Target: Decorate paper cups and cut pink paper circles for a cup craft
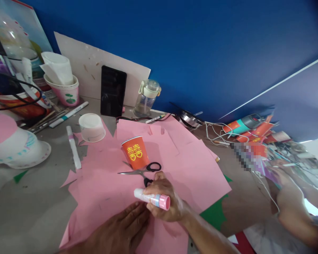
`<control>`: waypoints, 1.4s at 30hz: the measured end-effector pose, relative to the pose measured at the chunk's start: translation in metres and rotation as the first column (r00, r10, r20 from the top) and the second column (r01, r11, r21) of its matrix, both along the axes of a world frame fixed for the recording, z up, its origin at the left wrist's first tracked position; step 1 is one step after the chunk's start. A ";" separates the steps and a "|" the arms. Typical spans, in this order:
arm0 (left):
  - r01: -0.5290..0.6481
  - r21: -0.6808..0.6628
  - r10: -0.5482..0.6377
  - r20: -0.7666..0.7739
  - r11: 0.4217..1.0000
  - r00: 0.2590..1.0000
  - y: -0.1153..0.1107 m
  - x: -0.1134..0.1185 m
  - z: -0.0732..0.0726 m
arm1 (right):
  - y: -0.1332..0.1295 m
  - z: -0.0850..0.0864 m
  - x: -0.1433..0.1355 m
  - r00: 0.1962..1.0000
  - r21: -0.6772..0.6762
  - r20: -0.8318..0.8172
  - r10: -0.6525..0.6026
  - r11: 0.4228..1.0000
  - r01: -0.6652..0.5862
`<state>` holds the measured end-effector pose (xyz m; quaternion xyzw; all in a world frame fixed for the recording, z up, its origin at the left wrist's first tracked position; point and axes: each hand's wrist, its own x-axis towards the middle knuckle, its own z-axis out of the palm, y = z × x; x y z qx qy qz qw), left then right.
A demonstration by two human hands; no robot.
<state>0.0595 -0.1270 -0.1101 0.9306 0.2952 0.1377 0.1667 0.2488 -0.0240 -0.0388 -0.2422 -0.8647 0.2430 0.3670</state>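
My right hand (165, 195) is closed around a glue stick (152, 198), its white end to the left and its pink base to the right. My left hand (122, 229) lies flat on pink paper (103, 183), fingers stretched out together, their tips under the glue stick. Just beyond my right hand, black-handled scissors (140, 172) rest with parted blades. Behind them a red paper cup (135, 152) with yellow characters stands slightly tilted on the paper. A cut-down white cup (92, 127) sits at the paper's far left edge.
A black phone (113, 91) leans on a white board at the back, beside a clear bottle (147, 97). Markers, stacked cups (65, 92) and a decorated white paper hat (18, 146) occupy the left. White cables and another person's arm (294, 197) are at right.
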 end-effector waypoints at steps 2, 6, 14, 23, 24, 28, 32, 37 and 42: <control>-0.006 -0.004 0.006 -0.002 1.000 1.000 -0.001 0.000 0.000 | 0.002 -0.005 0.000 1.000 0.015 0.011 -0.021 1.000 0.021; -0.016 -0.004 0.016 -0.009 1.000 1.000 -0.002 -0.001 0.004 | 0.006 -0.010 0.002 0.997 0.047 -0.004 -0.074 0.996 0.074; -0.007 -0.010 0.007 -0.005 1.000 1.000 0.001 0.000 0.007 | -0.001 0.007 0.000 1.000 0.000 -0.010 0.003 1.000 -0.003; -0.025 0.024 0.026 -0.031 0.999 0.999 0.003 -0.005 0.023 | 0.008 -0.004 0.001 0.994 0.102 -0.033 -0.107 0.989 0.110; -0.026 0.019 0.027 -0.043 0.999 0.999 0.004 -0.005 0.026 | 0.007 -0.001 0.002 0.993 0.091 -0.040 -0.108 0.990 0.112; -0.008 -0.025 0.007 -0.035 1.000 0.999 0.005 -0.004 0.022 | 0.001 0.011 0.003 0.999 0.008 -0.026 -0.047 0.999 0.047; -0.001 -0.040 0.001 -0.018 0.999 1.000 0.002 -0.001 0.011 | 0.004 0.007 0.001 1.000 0.029 -0.002 -0.011 1.000 0.011; -0.026 -0.060 0.025 -0.017 0.998 1.000 -0.002 0.001 0.006 | 0.009 -0.002 0.002 0.997 0.107 0.050 -0.053 0.993 0.048; -0.015 -0.058 0.014 -0.021 0.998 1.000 -0.001 0.000 0.006 | 0.003 0.005 0.005 0.994 0.032 -0.047 -0.103 0.994 0.104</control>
